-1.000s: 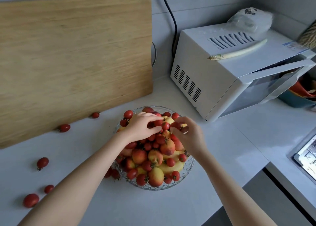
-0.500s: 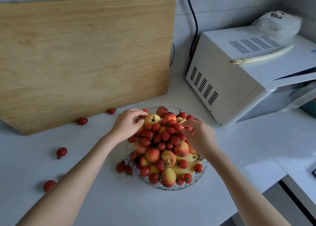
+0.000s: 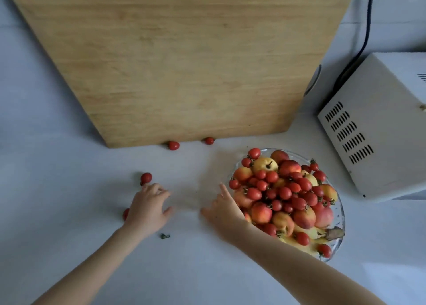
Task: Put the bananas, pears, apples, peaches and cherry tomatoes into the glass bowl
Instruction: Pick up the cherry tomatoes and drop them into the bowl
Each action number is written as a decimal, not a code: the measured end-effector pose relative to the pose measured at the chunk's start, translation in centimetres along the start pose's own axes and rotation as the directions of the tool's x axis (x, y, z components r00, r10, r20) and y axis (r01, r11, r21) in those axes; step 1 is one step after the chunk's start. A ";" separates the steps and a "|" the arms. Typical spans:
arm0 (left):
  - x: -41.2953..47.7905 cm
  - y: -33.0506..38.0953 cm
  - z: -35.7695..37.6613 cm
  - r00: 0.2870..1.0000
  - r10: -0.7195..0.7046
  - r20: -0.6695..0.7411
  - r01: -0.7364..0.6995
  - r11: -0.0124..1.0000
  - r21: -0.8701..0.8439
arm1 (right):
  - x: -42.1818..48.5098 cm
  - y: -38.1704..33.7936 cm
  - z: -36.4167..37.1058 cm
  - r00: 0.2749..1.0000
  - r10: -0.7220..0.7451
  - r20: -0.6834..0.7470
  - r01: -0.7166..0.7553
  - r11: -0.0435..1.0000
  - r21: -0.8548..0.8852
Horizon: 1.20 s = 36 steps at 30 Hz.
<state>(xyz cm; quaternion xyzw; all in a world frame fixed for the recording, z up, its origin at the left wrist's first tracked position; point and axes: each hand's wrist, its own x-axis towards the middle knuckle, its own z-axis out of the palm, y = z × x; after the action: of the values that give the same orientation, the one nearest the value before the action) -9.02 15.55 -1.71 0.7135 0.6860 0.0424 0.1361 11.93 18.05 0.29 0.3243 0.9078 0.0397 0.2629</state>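
Note:
The glass bowl sits on the white counter at the right, heaped with peaches, a pear, bananas and many cherry tomatoes. My left hand hovers low over the counter left of the bowl, fingers spread, fingertips just below a loose cherry tomato. Another loose tomato peeks out at that hand's left edge. My right hand is open beside the bowl's left rim, fingers apart, holding nothing. Two more tomatoes lie at the foot of the wooden board.
A big wooden cutting board leans against the wall behind. A white microwave stands at the right with a black cable above it. A small green tomato stem lies on the counter near my left wrist.
Both hands left the top of the fruit pile and moved left and down onto the counter. The view swung left, so the bowl now sits at the right.

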 end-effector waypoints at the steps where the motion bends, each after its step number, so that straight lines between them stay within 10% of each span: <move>1: -1.0 -0.5 0.2 1.000 0.012 -0.007 -0.012 0.999 0.050 | 0.3 -0.3 0.3 1.000 0.002 0.025 -0.001 0.999 -0.044; 9: -3.4 -4.1 1.9 0.970 -0.237 -0.061 0.241 0.968 0.065 | 0.6 0.0 0.9 0.989 -0.138 0.050 0.141 0.988 -0.066; 23: -1.8 -5.0 4.1 0.982 -0.071 -0.173 0.073 0.997 0.001 | 2.3 -1.4 0.9 0.994 -0.095 0.051 0.070 0.927 0.370; 30: 1.3 -0.6 0.8 0.944 -0.066 -0.324 -0.062 0.927 -0.369 | -2.6 1.8 -0.7 0.865 0.378 -0.330 -0.017 0.678 0.735; 36: 2.5 9.2 0.6 0.913 0.262 -0.312 -0.387 0.797 -0.464 | -10.2 6.2 0.7 0.688 0.674 -0.268 -0.329 0.619 0.713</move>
<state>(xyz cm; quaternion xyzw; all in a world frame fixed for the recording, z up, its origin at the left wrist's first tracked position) 0.14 17.77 -0.34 0.7480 0.5268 0.3305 0.2318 22.39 16.63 5.82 0.6184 0.7685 -0.0972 -0.1324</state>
